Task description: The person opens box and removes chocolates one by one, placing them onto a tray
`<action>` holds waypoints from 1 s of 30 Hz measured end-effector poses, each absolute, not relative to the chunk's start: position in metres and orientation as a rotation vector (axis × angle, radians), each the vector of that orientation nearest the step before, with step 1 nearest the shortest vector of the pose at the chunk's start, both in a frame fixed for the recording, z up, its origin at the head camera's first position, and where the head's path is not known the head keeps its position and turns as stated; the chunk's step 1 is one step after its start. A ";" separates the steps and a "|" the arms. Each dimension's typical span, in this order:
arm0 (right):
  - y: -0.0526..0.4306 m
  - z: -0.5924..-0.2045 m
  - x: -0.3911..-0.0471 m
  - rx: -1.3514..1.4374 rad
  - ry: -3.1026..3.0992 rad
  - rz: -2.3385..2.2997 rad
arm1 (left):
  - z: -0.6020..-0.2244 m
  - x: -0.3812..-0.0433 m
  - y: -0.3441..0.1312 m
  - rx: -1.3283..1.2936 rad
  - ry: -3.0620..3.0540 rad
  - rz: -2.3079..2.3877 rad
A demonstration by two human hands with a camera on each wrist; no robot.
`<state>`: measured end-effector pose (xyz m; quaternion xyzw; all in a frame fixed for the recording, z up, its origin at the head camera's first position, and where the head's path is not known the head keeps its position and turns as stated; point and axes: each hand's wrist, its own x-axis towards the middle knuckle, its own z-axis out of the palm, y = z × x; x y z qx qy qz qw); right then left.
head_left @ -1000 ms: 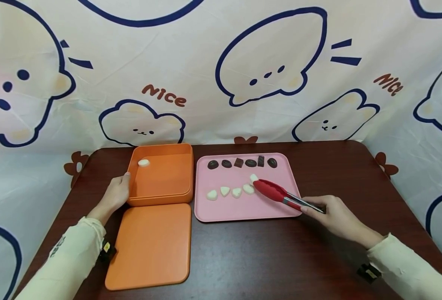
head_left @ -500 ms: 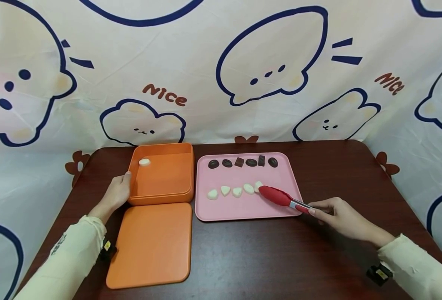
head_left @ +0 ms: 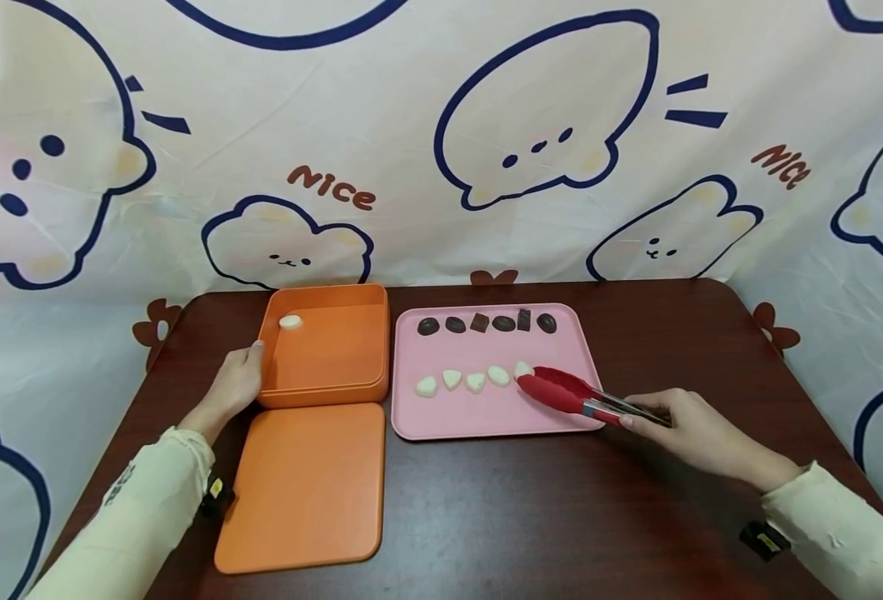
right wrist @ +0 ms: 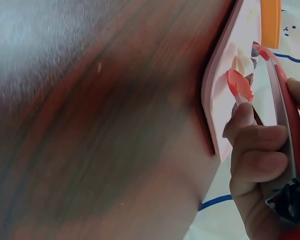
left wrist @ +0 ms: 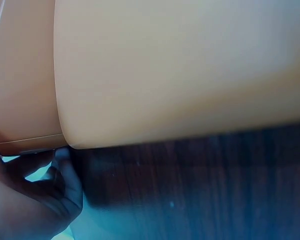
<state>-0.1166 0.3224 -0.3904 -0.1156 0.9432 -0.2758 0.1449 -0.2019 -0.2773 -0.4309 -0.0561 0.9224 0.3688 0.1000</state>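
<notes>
My right hand holds red-tipped metal tongs by the handles, and in the right wrist view its fingers curl round them. Over the pink tray, the parted tong tips meet a white candy piece at the right end of a row of white pieces. I cannot tell whether the tips grip it. My left hand grips the left wall of an orange box, thumb at the rim. One white piece lies inside the box, near its back left corner.
Several dark chocolates line the tray's back edge. The orange lid lies flat in front of the box. Everything stands on a dark wooden table, with a printed cloth hanging behind it.
My right hand has moved right with the tongs. The rightmost white piece has come down and right, into line with the row. The tongs closed, then parted again. My left hand stays at the box.
</notes>
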 end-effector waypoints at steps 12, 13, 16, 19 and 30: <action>0.324 -0.386 -0.117 -0.323 2.818 -0.718 | -0.431 -0.202 -0.277 -0.167 2.713 1.102; 0.324 -0.387 -0.117 -0.325 2.819 -0.718 | -0.431 -0.202 -0.277 -0.170 2.713 1.100; 0.323 -0.389 -0.117 -0.320 2.809 -0.724 | -0.431 -0.201 -0.277 -0.177 2.721 1.093; 0.322 -0.391 -0.117 -0.320 2.796 -0.734 | -0.431 -0.201 -0.277 -0.202 2.727 1.115; 0.314 -0.390 -0.123 -0.358 2.822 -0.789 | -0.430 -0.200 -0.276 -0.188 2.705 1.067</action>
